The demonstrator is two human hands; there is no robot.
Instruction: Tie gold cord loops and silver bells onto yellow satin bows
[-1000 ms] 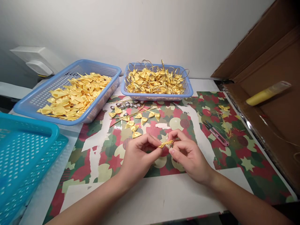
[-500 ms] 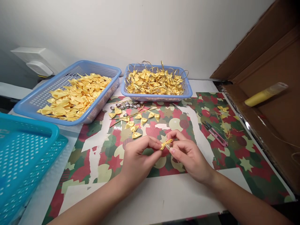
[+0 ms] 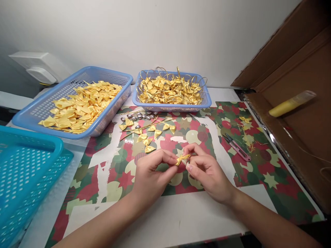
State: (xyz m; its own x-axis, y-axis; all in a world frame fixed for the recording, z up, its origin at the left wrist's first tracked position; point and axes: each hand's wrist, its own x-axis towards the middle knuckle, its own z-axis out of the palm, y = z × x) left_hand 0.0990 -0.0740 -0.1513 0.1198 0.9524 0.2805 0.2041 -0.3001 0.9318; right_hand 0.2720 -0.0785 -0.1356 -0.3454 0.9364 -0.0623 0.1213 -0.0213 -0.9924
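My left hand (image 3: 152,172) is closed, its thumb and fingertips pinching one side of a small yellow ribbon bow (image 3: 182,159). On the bow's other side my right hand (image 3: 209,172) is closed too, thumb and fingers gripping a thin pale strand (image 3: 184,162) that comes from the bow's middle. A tiny shiny spot shows by the right thumb, too small to name. Just beyond the hands lie several loose yellow bows (image 3: 155,131), some gold wire ties (image 3: 129,130) and a cluster of small silver bells (image 3: 139,116).
A blue basket (image 3: 94,128) of yellow bows stands at the left, another blue basket (image 3: 170,108) with bows on gold ties at the back. A teal basket (image 3: 58,146) is nearest left. Pink thread snips (image 3: 237,147) and yellow thread scraps (image 3: 248,139) lie right, near a cardboard box (image 3: 289,69).
The bow has turned slightly between my fingertips, and the strand slants a little differently. Both hands stay in nearly the same place.
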